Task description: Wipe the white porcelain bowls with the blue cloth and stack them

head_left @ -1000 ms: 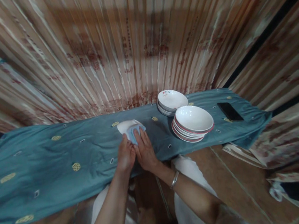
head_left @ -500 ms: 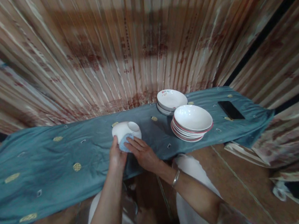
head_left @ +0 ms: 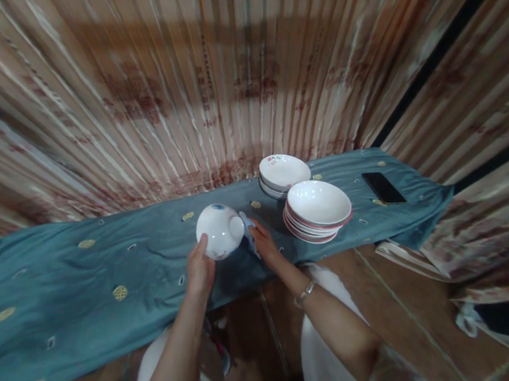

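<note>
A white bowl (head_left: 217,234) is tilted on its side above the cloth, its outside and foot ring facing up and to the right. My left hand (head_left: 200,267) grips its left rim, thumb on the outer wall. Close to the foot of the bowl, my right hand (head_left: 264,243) holds a light blue cloth (head_left: 248,230) between its fingers. Right of my hands stands a stack of white bowls with red rims (head_left: 318,205). Behind it is a second stack of white bowls with a floral pattern (head_left: 284,172).
A blue-green cloth with yellow pineapple prints (head_left: 78,294) covers the long narrow table. A black phone (head_left: 383,188) lies toward its right end. Pleated patterned curtains (head_left: 208,98) hang directly behind and at the sides.
The bowl has turned so its foot faces right and its decorated side shows. My right hand, with the blue cloth, has moved off the bowl's wall to the right, beside the foot.
</note>
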The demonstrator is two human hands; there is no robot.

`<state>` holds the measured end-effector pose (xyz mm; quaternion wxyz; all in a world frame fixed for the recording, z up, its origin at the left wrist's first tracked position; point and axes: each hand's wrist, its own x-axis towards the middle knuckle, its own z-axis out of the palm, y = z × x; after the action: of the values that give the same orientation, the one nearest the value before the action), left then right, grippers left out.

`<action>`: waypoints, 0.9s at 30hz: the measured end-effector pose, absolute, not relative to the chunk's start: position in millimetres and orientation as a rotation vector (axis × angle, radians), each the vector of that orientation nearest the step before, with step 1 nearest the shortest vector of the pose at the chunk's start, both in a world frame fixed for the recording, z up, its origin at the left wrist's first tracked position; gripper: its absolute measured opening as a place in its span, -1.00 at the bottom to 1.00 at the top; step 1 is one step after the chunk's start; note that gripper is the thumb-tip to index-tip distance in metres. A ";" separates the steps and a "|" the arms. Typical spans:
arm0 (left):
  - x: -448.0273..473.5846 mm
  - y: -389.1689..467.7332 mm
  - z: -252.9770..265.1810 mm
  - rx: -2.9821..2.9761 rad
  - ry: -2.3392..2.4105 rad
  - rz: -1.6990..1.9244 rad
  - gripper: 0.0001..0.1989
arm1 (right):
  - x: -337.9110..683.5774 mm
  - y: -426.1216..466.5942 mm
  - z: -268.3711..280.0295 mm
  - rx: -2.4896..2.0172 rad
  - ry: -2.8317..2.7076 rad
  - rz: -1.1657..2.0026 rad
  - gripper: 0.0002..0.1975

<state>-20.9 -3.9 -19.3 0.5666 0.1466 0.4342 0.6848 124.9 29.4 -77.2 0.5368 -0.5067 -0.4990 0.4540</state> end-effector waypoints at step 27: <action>-14.7 -6.9 -36.3 0.783 1.099 1.461 -0.56 | 118.0 40.3 -23.5 -1.057 -1.686 0.541 -0.53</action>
<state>-14.7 -6.9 -36.3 0.5450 0.3301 0.4635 0.6157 118.0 40.3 -23.5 0.5138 -0.4398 -0.7013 0.2252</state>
